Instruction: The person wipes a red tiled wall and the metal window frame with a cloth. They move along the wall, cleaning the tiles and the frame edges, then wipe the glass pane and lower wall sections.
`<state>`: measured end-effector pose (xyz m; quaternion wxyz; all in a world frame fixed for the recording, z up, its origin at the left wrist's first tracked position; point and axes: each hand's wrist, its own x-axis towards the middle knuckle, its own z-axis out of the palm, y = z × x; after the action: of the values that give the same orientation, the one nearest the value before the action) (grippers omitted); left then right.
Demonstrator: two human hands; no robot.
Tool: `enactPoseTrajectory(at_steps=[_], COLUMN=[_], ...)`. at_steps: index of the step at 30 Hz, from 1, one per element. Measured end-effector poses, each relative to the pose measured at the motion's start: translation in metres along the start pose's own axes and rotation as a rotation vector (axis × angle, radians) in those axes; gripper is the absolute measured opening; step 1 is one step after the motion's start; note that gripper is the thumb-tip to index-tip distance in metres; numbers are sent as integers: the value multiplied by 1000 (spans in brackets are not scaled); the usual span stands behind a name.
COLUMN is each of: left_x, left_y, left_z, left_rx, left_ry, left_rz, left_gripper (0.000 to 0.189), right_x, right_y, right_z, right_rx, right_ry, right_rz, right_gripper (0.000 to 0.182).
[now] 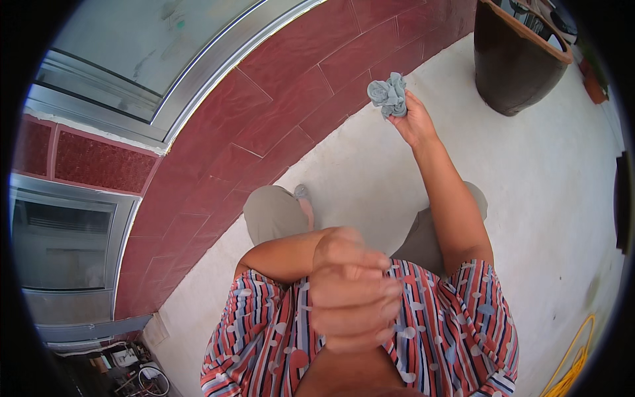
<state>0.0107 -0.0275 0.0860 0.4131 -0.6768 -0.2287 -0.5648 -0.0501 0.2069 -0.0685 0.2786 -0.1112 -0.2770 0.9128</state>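
A crumpled grey-blue cloth (389, 95) is gripped in my right hand (414, 119), with that arm stretched forward over the pale floor, close to the foot of the red tiled wall. My left hand (354, 293) is raised near the camera in front of my chest, its fingers curled and slightly blurred. I see nothing in it, but its palm side is hidden. Below are my bent knees in grey-green trousers (273, 211) and part of one shoe (301, 190).
Red wall tiles (278, 94) run along the left under metal-framed windows (208, 54). A large dark glazed pot (516, 64) stands at upper right. A yellow hose or cord (570, 372) lies at lower right. Assorted items and a bicycle wheel (154, 381) are at lower left.
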Motion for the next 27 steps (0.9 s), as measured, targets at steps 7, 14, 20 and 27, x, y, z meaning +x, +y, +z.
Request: enactPoseTrajectory(at_steps=[7,14,20,27], left_x=[-147,-206,-183,-178], left_y=[-96,-132,-242,-315], left_z=[-38,-81,-148,-231], left_rx=[249,111,793,1163], left_ry=[-719,-723,-875,-1120], left_rz=[-970,-1338,-541,-257], left_gripper=[67,46,43,54], right_x=[-19,-29,-46,-80], right_y=[31,53,68,83], right_z=[13,39,57,77], right_rx=[-331,-712,-1810,-2098], right_ry=[-139,-126,-341,-589], right_rz=[191,232,-401,-168], right_gripper=[13,19,27,30])
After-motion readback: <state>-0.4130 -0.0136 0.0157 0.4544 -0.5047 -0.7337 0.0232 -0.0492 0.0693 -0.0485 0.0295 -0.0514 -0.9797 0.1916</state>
